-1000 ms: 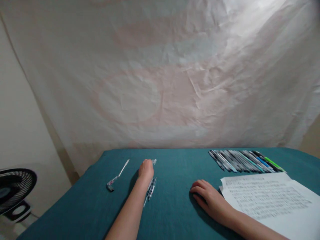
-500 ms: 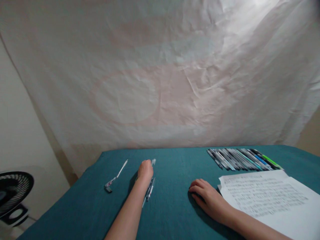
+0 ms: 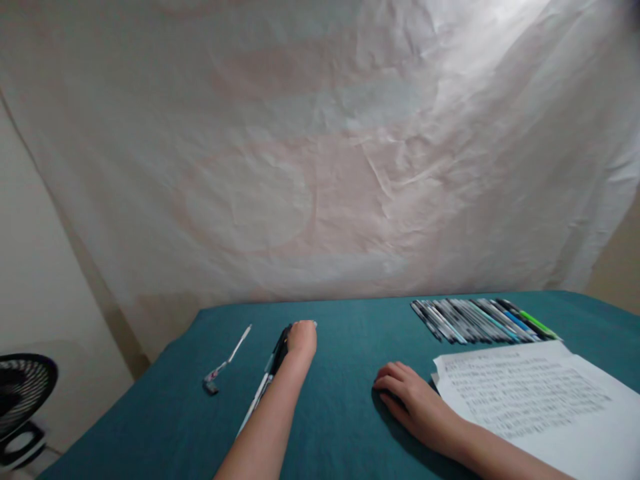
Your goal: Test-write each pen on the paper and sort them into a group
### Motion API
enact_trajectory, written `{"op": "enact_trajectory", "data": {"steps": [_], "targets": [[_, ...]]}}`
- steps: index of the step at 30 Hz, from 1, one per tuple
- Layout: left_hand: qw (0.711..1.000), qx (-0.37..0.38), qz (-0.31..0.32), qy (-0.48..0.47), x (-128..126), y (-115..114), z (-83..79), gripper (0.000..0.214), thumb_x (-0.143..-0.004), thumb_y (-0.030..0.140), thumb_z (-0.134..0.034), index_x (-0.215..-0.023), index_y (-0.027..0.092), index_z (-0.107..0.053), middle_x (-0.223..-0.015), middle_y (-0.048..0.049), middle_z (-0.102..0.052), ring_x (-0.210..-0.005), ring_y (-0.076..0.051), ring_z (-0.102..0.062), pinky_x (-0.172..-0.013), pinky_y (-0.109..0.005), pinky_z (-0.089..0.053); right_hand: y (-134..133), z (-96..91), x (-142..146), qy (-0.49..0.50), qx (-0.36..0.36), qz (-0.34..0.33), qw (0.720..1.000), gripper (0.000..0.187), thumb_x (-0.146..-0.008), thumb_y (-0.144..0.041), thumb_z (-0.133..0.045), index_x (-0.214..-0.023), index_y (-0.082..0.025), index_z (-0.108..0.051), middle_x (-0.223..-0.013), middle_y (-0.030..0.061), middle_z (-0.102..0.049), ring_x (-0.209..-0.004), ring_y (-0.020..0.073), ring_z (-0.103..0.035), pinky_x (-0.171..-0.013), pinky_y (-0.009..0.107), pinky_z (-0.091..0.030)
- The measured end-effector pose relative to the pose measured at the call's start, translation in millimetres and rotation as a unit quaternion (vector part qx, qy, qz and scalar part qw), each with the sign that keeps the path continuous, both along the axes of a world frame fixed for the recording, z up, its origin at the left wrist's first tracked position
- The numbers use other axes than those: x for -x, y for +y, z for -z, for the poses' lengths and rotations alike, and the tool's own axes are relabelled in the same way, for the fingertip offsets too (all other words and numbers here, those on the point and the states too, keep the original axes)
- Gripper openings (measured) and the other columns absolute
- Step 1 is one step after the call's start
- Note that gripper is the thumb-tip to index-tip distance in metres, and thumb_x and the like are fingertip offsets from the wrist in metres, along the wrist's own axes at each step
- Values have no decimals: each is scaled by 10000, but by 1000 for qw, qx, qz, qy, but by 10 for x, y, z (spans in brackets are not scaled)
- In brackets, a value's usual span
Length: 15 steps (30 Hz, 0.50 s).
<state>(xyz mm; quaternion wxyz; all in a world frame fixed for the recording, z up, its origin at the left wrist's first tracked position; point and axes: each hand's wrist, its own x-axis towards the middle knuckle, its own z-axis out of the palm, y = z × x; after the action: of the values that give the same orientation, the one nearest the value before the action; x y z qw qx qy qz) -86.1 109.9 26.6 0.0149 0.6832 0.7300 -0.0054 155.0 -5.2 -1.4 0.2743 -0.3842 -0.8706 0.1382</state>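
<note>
My left hand [image 3: 302,339] is closed over a loose group of pens [image 3: 278,357] on the left half of the table. Black and white pens show to the left of its wrist and forearm; the arm covers the others. A small pale bit peeks out past its knuckles, but what the curled fingers grip is hidden. Resting on the cloth, my right hand [image 3: 407,397] is open, its fingers loosely bent and holding nothing. It lies close to the left edge of the written sheets of paper [image 3: 525,387].
A teal cloth [image 3: 345,400] covers the table. Many pens lie side by side in a row [image 3: 483,321] at the back right. To the left are a thin white stick-like item [image 3: 240,343] and a small greyish object [image 3: 211,383]. A black fan [image 3: 27,393] stands beyond the left edge.
My left hand has shifted slightly right across the pens, so dark and white ones now show on its left side. My right hand stays in place. The view has turned a little.
</note>
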Motion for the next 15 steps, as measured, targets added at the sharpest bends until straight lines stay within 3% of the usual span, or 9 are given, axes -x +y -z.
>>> {"op": "enact_trajectory", "data": {"steps": [6,15], "targets": [[998,-58,32,8,-229,-23,52,337,-861,151,-326,-911,144,-660,-937,-159,-648,-899,-229,-600,-760,-309,-443,-3,-30,0,5,-1,-1,1000,208,-818,-117,-429,-917,-215,-584,-914,44,-558,-852,177,-490,-763,321,-392],[992,-64,107,-17,-805,-321,66,335,-837,85,-335,-888,117,-665,-887,-170,-652,-865,-221,-607,-744,-299,-456,-1,-33,-20,11,-5,-12,1000,223,-810,-105,-429,-930,-214,-583,-924,48,-554,-851,180,-486,-762,328,-394]]}}
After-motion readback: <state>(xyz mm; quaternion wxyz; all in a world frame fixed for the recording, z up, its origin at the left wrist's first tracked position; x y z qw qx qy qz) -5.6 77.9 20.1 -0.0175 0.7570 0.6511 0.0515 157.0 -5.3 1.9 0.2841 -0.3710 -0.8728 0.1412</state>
